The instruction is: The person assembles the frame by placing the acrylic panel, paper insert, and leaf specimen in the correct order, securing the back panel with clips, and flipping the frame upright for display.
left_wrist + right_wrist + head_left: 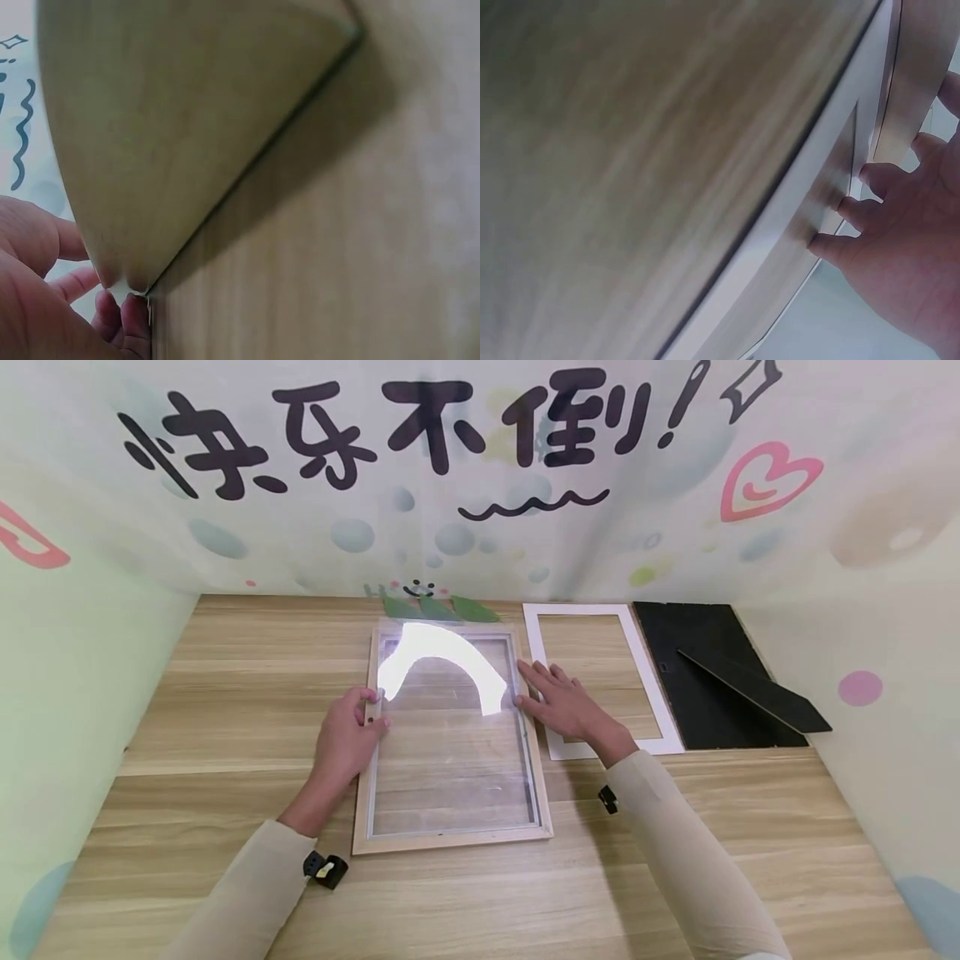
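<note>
A light wooden picture frame [453, 841] lies on the table, its long sides pointing away from me. Over its opening lies a clear sheet [450, 760], bright with glare near the top; its upper edge appears to overlap the frame's top side. My left hand [348, 735] grips the frame's left side with curled fingers, thumb over the rail; in the left wrist view the fingertips [136, 319] meet the wooden edge. My right hand [566, 702] reaches to the right side with spread, mostly straight fingers, index and thumb tips touching the rail.
A white mat border [656, 710] lies right of the frame, partly under my right hand. Beyond it is a black backing board [705, 710] with its stand leg [750, 689] raised. Green leaves [474, 609] lie behind the frame, by the back wall.
</note>
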The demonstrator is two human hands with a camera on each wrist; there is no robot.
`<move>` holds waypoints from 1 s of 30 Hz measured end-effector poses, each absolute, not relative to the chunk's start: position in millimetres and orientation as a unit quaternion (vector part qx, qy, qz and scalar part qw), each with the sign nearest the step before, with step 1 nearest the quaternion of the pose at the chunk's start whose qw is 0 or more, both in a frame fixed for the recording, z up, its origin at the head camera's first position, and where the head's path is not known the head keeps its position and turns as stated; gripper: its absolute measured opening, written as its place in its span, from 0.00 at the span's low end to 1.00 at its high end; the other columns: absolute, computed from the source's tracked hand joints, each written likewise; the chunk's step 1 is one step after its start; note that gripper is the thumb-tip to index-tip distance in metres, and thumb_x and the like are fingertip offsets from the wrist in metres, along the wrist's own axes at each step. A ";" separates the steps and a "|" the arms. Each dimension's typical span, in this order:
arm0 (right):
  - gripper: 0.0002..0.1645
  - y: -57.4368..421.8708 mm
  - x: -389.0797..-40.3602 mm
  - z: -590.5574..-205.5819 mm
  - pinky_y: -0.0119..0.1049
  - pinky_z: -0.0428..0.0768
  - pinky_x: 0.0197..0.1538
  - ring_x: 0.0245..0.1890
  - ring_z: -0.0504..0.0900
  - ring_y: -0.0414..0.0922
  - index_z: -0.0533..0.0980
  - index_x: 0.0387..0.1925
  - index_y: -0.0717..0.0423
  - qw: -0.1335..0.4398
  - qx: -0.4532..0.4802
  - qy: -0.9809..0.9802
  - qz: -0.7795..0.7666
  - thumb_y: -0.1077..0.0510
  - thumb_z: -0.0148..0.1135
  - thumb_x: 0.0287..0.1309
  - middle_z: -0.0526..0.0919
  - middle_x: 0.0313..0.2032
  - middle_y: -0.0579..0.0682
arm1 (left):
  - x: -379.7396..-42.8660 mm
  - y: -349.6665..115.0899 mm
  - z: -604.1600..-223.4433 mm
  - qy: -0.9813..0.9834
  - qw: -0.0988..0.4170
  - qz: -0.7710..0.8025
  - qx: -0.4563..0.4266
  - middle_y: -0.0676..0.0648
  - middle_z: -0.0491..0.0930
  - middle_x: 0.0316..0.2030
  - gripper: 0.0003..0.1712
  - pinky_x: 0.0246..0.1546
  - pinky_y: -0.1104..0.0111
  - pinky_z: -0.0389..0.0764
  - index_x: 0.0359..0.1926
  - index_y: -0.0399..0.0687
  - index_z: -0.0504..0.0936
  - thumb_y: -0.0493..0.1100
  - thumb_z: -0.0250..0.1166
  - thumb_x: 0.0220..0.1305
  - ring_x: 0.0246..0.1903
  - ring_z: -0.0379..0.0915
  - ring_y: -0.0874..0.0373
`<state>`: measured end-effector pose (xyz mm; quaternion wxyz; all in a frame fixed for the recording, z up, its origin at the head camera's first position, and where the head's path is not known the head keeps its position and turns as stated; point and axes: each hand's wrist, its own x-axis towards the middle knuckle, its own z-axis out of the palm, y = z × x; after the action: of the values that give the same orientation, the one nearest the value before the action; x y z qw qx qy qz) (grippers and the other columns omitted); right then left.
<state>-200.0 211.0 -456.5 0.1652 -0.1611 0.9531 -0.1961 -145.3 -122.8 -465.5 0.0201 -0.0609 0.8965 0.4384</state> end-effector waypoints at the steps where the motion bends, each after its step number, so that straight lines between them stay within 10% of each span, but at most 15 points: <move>1: 0.42 211.1 -199.8 -456.9 0.67 0.41 0.70 0.75 0.40 0.61 0.43 0.77 0.42 0.165 -0.161 0.953 -0.194 0.34 0.40 0.70 0.45 0.76 0.57 | -145.3 -122.8 -466.2 0.897 0.023 0.436 -0.061 0.44 0.69 0.26 0.21 0.24 0.65 0.67 0.54 0.44 0.74 0.40 0.66 0.61 0.24 0.65 0.52; 30: 0.42 212.3 -201.5 -458.5 0.66 0.42 0.70 0.75 0.39 0.60 0.42 0.77 0.40 0.171 -0.162 0.952 -0.196 0.34 0.40 0.70 0.44 0.76 0.56 | -143.0 -118.1 -456.0 0.925 0.044 0.376 -0.036 0.31 0.70 0.52 0.35 0.40 0.51 0.73 0.69 0.44 0.62 0.41 0.64 0.63 0.43 0.69 0.40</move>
<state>-201.5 212.3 -458.5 0.1709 -0.1617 0.9520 -0.1957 -143.0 -118.1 -456.0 0.0436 -0.0362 0.9247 0.3763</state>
